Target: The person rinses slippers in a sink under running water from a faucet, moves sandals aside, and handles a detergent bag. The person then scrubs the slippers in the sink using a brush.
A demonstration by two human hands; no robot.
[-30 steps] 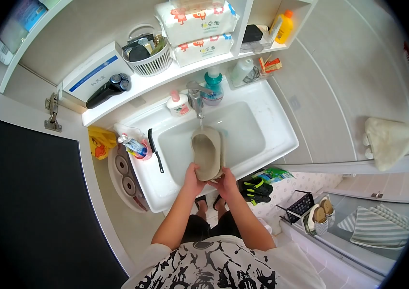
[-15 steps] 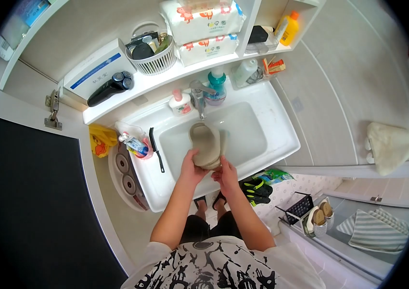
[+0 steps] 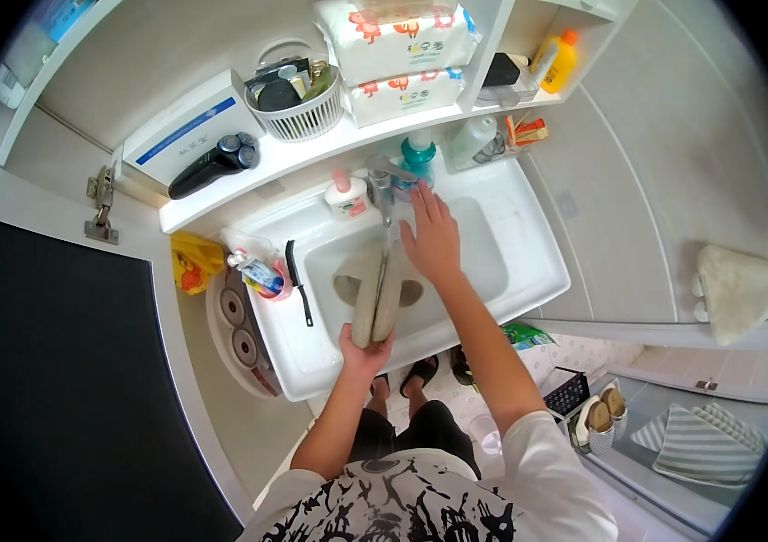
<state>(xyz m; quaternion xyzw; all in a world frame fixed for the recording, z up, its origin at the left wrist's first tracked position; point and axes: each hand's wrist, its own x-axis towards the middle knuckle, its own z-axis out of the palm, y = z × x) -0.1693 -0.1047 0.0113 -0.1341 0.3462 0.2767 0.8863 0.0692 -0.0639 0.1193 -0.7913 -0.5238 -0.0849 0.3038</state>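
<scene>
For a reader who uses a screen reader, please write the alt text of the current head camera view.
The left hand holds two beige slippers side by side over a white sink, while the right hand is stretched out to the tap. Bottles stand beside the tap, below a shelf with a basket and a shaver.

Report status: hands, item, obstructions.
Left hand holds beige slippers at one end; right hand open, fingertips by faucet, contact unclear. Slippers sole to sole over sink. Right fingertips partly hide teal bottle.
</scene>
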